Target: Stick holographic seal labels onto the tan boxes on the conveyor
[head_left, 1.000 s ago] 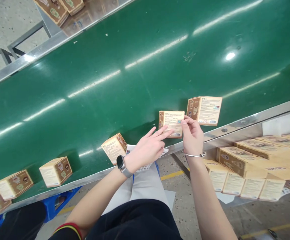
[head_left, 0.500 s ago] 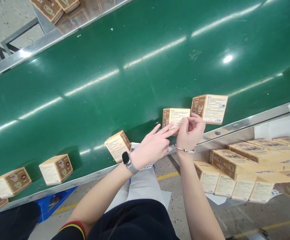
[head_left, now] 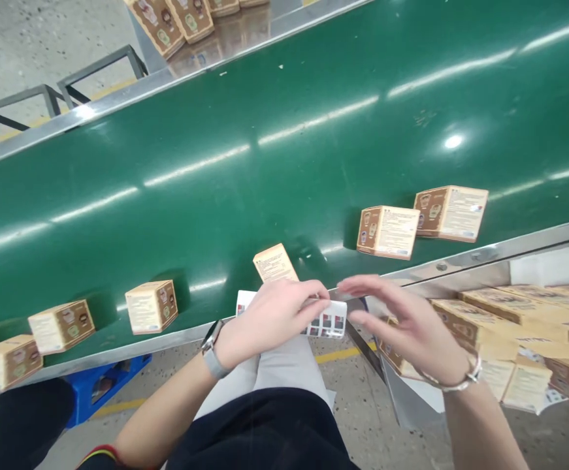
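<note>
My left hand [head_left: 284, 310], a watch on its wrist, is closed at the upper edge of a white sheet of small printed stickers [head_left: 333, 320], thumb and forefinger together. The sheet lies at the belt's near edge above my lap, partly covered by that hand. To its right, my right hand [head_left: 406, 323] is open, thumb apart from fingers, close to the sheet's right end. Just beyond my left hand stands a small tan carton [head_left: 275, 262], its lower part hidden. Two more cartons stand farther right, a nearer one [head_left: 389, 232] and one with a small coloured label [head_left: 453, 212].
A green conveyor belt [head_left: 215, 215] with metal rails runs across the view. Several cartons [head_left: 151, 307] stand on its left part. Stacked cartons [head_left: 509, 313] fill the lower right. More boxes [head_left: 181, 19] lie beyond the far rail. A blue stool [head_left: 98, 385] is at lower left.
Both hands have left the carton they were touching. My left hand is now on the sticker sheet; my right hand has opened and drawn back. The whole view has shifted.
</note>
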Demonstrator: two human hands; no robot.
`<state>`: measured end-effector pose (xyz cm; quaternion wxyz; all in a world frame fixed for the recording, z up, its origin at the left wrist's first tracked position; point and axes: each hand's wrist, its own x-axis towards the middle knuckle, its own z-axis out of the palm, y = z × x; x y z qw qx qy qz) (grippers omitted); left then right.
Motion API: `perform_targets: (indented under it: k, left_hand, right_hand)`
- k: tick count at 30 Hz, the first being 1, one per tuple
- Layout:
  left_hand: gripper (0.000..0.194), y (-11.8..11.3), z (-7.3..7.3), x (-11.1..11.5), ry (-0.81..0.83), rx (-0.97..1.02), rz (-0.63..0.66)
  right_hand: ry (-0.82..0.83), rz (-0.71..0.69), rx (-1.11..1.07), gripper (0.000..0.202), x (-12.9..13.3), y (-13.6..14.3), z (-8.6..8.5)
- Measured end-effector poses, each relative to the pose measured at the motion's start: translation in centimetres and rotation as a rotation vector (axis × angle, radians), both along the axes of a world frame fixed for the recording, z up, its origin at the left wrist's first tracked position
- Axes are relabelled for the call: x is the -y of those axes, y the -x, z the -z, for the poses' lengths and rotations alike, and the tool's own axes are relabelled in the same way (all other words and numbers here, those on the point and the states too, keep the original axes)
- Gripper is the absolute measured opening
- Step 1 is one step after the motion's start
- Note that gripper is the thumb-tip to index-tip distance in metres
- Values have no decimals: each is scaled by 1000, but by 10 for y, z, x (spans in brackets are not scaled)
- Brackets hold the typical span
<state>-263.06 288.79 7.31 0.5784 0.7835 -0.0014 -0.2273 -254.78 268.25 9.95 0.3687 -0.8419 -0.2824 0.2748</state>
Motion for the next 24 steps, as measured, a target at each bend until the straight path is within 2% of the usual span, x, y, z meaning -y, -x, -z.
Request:
perform_targets:
  k: [2, 4, 6, 9, 12, 14, 19, 24]
  left_hand:
    - [17, 10, 0, -11, 28, -42, -48]
    - [13, 20, 1, -20, 63, -47, -86]
    - [19, 30, 1, -27, 60, -2, -102]
    - [31, 47, 3, -33, -18, 102, -99]
    - [21, 61, 6, -35, -46, 137, -121]
    - [14, 67, 7, -35, -47, 117, -125]
    - [20, 69, 3, -33, -92, 44, -64]
    - [24, 73, 2, -36, -139, 7, 3]
  right_hand:
    - [-28, -31, -152, 32, -13, 18, -3]
    - [-59, 16, -246, 28, -26, 31, -1]
    - [-94, 82, -324, 23, -38, 42, 2]
    - [-91, 162, -388, 25, -48, 54, 5]
    - [-33, 164, -393, 26, -51, 64, 5]
    - [-3, 97, -330, 20, -50, 68, 4]
    - [-7, -127, 93, 12, -44, 70, 2]
    - [-10, -235, 297, 12, -46, 75, 2]
